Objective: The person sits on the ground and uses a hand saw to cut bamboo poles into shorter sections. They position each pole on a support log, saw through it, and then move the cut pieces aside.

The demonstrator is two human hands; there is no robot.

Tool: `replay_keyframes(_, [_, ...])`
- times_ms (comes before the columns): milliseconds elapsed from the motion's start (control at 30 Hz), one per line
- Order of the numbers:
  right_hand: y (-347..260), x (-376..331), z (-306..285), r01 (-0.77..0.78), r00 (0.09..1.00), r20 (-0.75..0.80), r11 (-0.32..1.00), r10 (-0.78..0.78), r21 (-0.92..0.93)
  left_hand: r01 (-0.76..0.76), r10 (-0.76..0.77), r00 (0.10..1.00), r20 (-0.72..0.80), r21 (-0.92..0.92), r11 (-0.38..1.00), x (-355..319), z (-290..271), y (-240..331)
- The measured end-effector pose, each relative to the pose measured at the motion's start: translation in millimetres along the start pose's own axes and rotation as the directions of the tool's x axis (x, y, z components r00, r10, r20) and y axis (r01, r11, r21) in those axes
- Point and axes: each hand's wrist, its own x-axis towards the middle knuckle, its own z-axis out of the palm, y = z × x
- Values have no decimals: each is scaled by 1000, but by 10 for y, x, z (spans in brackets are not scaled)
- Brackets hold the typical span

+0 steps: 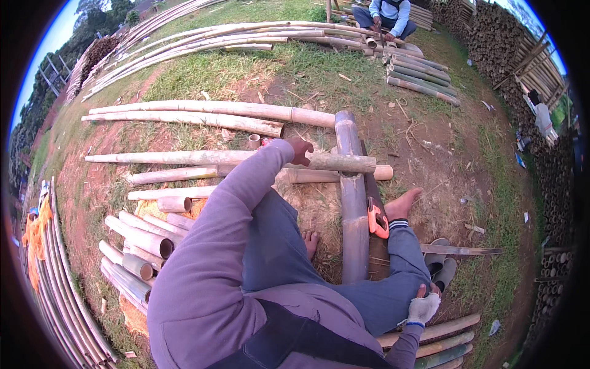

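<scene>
A seated person's left hand (299,149) reaches forward, fingers curled over a bamboo pole (258,158) lying crosswise on the ground, steadying it. The gloved right hand (424,307) rests closed on the knee, holding nothing. A thick bamboo trunk (353,203) and an orange-handled saw (375,209) lie between the legs.

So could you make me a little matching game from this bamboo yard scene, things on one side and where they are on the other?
Things:
1. left hand
2. right hand
3. handsaw
4. second person

Places:
a. lying along the thick bamboo pole by the bare foot
b. seated far off by the long poles
c. on a crosswise bamboo pole
d. gloved, resting on the knee

Pairs: 1-c, 2-d, 3-a, 4-b
</scene>
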Motion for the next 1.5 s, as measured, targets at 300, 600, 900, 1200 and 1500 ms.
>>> replay_keyframes(300, [-1414,390,967,303,861,368,935,-351,185,174,-265,928,-263,-324,930,-309,-288,-622])
replay_keyframes(600, [-1793,842,1725,435,698,639,900,-322,-23,424,-415,904,-104,90,901,-543,661,-1143])
replay_keyframes(900, [-1680,1143,2026,160,783,524,922,-336,352,330,-274,925,-265,197,923,-506,977,-1504])
replay_keyframes(1200, [-1130,1147,1097,-137,973,231,778,-10,613,219,-199,974,-106,232,948,-255,625,-1012])
replay_keyframes(1500, [-458,1312,1182,-181,854,-151,556,498,811,-244,284,926,-247,181,953,1532,-425,2194])
